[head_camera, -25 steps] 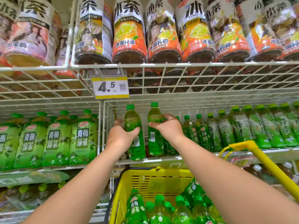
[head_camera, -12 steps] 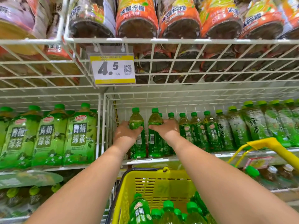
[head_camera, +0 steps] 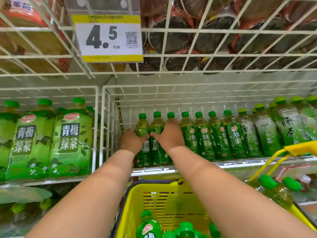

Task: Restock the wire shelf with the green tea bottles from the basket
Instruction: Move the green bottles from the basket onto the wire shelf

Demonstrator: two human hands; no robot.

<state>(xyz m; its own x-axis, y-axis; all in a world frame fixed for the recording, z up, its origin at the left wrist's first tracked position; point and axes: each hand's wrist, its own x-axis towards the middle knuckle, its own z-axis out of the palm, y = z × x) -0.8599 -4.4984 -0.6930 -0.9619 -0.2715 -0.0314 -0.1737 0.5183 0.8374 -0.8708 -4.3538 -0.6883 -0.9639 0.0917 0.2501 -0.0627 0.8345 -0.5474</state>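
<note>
My left hand (head_camera: 131,140) and right hand (head_camera: 169,136) each clamp an upright green-capped plastic tea bottle (head_camera: 143,134), seating both against the white wire shelf's (head_camera: 154,170) left end to extend the row.

open gap (head_camera: 128,121) left of bottles (head_camera: 204,138)

The wire shelf (head_camera: 171,86) is white-coated metal. The green tea bottles (head_camera: 204,140) are glossy clear plastic. The yellow basket (head_camera: 164,200) is perforated matt plastic.

yellow price tag (head_camera: 107,38), large green tea jugs (head_camera: 69,143), dark bottles overhead (head_camera: 173,36)
</note>
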